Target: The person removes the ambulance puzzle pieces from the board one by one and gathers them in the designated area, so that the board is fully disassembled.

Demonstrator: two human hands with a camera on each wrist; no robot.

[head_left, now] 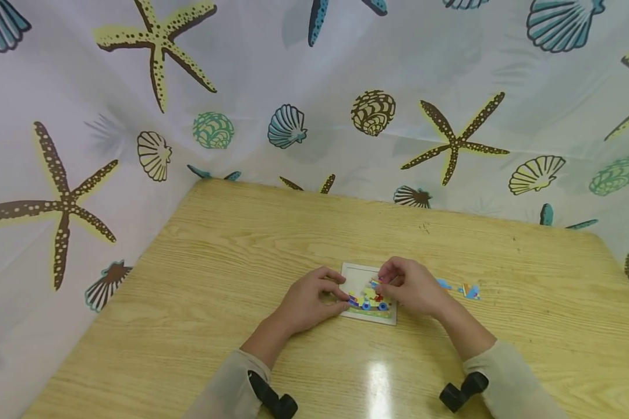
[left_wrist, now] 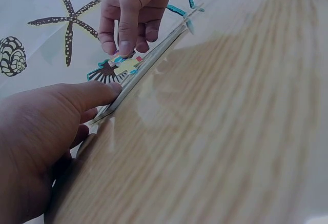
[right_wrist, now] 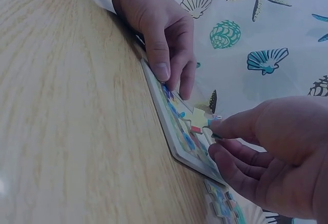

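A small jigsaw puzzle board (head_left: pixel 359 273) with a pale frame lies on the wooden table, its lower part filled with colourful pieces showing blue wheels. Its upper part shows bare backing. My left hand (head_left: pixel 314 297) grips the board's left edge, the thumb (right_wrist: pixel 162 71) lying on the frame in the right wrist view. Above the board's right side, my right hand (head_left: pixel 411 285) pinches a yellow puzzle piece (right_wrist: pixel 199 117) with red and blue bits between thumb and fingers. The piece is tilted over the filled area; the right hand partly covers the board in the head view.
Loose puzzle pieces (head_left: pixel 470 291) lie on the table right of the board, partly behind the right hand. A white curtain (head_left: pixel 325 151) printed with shells and starfish borders the table's back and left side. Black wrist devices (head_left: pixel 463 391) sit on both sleeves.
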